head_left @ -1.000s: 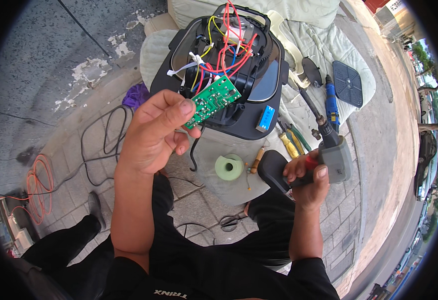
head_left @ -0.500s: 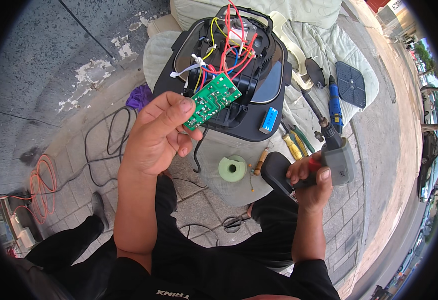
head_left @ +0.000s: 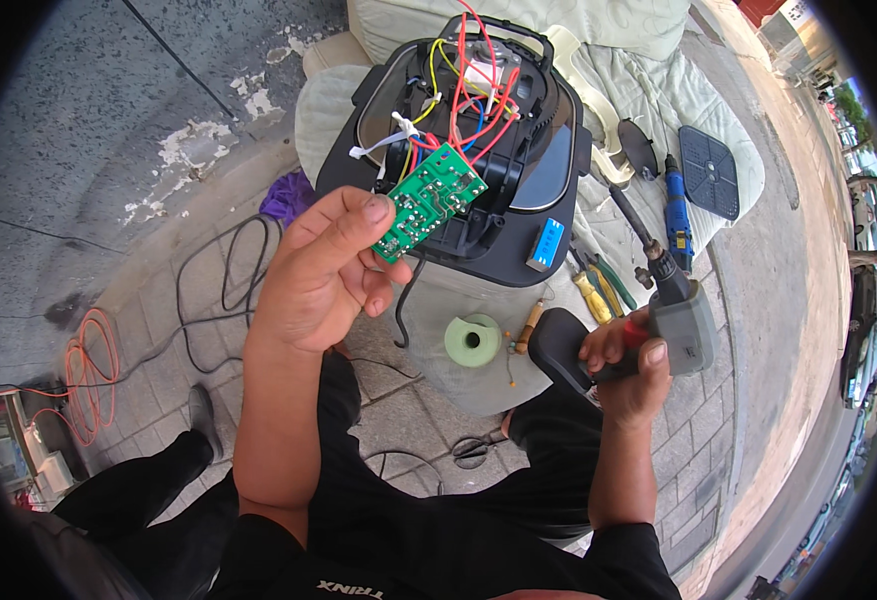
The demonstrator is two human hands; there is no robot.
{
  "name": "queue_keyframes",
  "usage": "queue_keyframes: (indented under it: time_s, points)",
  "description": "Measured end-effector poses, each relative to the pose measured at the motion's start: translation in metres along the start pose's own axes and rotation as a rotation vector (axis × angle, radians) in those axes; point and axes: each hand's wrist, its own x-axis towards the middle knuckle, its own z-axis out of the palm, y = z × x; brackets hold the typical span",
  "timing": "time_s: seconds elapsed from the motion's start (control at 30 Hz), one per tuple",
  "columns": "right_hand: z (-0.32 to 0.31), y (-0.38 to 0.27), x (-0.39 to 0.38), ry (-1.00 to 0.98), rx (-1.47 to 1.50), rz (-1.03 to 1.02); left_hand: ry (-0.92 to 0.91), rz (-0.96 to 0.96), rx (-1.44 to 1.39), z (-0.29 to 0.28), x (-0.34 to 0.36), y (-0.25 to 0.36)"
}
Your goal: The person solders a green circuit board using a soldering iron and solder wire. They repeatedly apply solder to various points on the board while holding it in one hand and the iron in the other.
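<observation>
Between the thumb and fingers of my left hand (head_left: 333,265) is a green circuit board (head_left: 430,203), tilted, its soldered side showing. Red, yellow and blue wires (head_left: 471,110) run behind its upper end, over an opened black appliance (head_left: 493,262) on a cloth. Whether they join the board cannot be made out. My right hand (head_left: 630,368) is closed round the handle of a grey and black cordless drill (head_left: 682,328), whose long shaft points up and away to the left. A blue box-shaped part (head_left: 545,244) rests on the appliance's near right corner.
Right of the appliance lie pliers and a yellow-handled tool (head_left: 591,297), a blue electric screwdriver (head_left: 676,215) and a black perforated plate (head_left: 708,172). A pale green tape roll (head_left: 472,341) is nearer me. Black cable (head_left: 186,325) and orange cord (head_left: 91,378) trail on the paving. Another person's shoe (head_left: 203,420) is at left.
The whole view has shifted slightly, moving everything a little right and down. My grip on the board and on the drill is the same.
</observation>
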Motion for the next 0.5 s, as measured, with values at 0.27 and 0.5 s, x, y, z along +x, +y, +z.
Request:
queue_keyframes:
  time_s: [0.27,0.5]
  points:
    - [-0.0016,0.0014,-0.0002,-0.005,-0.01,-0.005,-0.021,-0.003,-0.075,0.0023,0.0004,0.0023]
    - [-0.0003,0.0007,-0.0002,0.005,-0.014,-0.006,-0.034,-0.012,-0.086,-0.0015,0.0014,0.0021]
